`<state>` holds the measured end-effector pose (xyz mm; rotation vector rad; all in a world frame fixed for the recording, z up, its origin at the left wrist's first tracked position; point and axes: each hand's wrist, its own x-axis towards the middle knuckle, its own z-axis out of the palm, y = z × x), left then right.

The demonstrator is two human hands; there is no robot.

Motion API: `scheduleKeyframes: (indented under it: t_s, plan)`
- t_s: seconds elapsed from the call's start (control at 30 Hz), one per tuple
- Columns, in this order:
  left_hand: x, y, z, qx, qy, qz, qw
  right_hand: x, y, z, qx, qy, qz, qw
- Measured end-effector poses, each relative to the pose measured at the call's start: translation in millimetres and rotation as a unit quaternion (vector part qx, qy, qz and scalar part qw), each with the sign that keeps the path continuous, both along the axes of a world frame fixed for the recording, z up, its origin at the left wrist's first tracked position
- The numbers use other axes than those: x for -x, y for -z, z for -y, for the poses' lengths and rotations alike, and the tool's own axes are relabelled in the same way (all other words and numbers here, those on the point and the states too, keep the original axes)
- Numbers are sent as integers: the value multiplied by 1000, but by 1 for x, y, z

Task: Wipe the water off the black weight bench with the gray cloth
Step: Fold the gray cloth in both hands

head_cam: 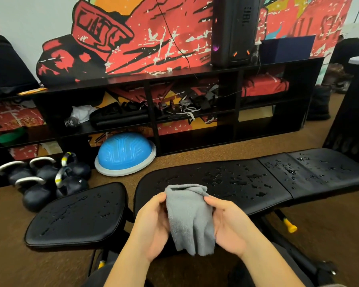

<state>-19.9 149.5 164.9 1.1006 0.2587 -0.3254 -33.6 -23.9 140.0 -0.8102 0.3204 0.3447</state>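
The limp, light cloth (190, 220) is pinched near its top in the grips of left hand (153, 224) and right hand (230, 224); bunching is advised.

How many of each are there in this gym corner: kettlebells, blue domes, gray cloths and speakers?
kettlebells: 5
blue balance dome: 1
gray cloth: 1
black speaker: 1
Total: 8

Gray cloth (190, 219), black weight bench (226, 181), blue balance dome (123, 153), red graffiti mural (149, 36)
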Motion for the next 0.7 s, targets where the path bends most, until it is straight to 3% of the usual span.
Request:
scheduleKeyframes:
  t_s: [0.17,0.33,0.53,0.7]
  plan:
    - [-1,20,2,18,25,-116,993,-1,14,-11,121,54,-101,986]
    - [-1,44,-3,-49,73,-121,989,-3,23,-11,198,14,-116,973]
    - [-1,65,-3,-108,55,-168,978,-1,38,-22,143,65,-179,971]
    - [-2,67,-10,-150,73,-107,980,-1,48,-20,150,30,-180,972]
